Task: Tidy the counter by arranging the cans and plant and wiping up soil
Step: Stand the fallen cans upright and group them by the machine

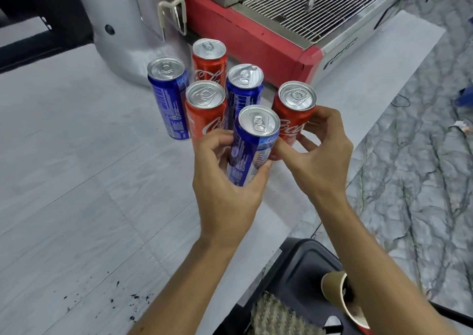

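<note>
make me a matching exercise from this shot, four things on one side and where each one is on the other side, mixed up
Things
1. nearest blue can
2. rightmost red can
3. soil specks
4. paper cup

Places
a. scattered on the counter, near left
b. tipped over on the black stool beside the counter
c. gripped in the left hand
d. held by the right hand

Pairs: 1-c, 2-d, 3-a, 4-b

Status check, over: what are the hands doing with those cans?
Left hand grips nearest blue can. Right hand holds rightmost red can. Four other cans stand behind. Soil specks on counter, unwiped.
</note>
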{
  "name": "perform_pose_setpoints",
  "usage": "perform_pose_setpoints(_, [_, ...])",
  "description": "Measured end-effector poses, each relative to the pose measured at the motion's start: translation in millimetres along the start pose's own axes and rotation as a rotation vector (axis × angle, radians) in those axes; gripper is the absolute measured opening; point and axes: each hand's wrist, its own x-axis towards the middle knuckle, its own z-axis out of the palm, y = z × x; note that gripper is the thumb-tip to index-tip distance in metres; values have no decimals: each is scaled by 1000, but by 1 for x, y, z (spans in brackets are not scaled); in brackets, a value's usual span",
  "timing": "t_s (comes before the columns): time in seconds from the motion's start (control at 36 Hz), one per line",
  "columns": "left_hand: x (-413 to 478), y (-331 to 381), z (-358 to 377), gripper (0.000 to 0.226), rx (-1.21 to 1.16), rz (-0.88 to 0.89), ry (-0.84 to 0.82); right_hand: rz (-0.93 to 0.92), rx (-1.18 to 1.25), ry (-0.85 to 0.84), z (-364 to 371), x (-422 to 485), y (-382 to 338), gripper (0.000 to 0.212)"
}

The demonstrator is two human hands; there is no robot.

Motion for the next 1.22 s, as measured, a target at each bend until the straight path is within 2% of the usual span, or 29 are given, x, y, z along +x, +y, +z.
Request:
perform_pose_setpoints(0.67, [-5,-9,0,74,14,-87,-3,18,-45,-49,2,-6,10,73])
perform_pose_setpoints(0.86, [-12,-7,-6,78,135,-130,-16,72,-97,-148,-7,-12,8,86])
perform_pose_setpoints(1.06, [-31,2,-30,66,237,-133,-127,142,-293,-203,-31,-38,7,77])
perform_pose_setpoints(1.22, [-49,10,-60,63,454,-163,-334,64,-439,-315,-49,-67,-10,65])
